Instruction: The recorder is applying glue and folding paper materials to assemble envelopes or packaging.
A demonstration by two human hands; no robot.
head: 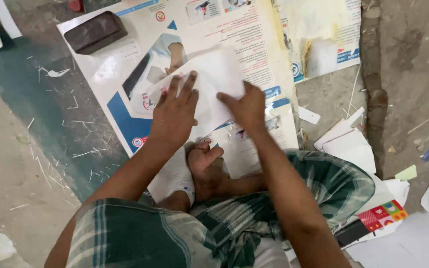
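White paper sheet [213, 84] lies tilted on the printed poster [254, 44] spread over the floor, its long axis running from lower left to upper right, one corner pointing away from the person. Left hand [175, 113] presses flat on its lower left part, fingers spread. Right hand [247, 106] pinches its right edge. A dark brown block [95, 32] rests on the poster's upper left corner.

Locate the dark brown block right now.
Head view, upper left: the dark brown block lies on the top-left corner of the printed poster, up and left of the left hand.
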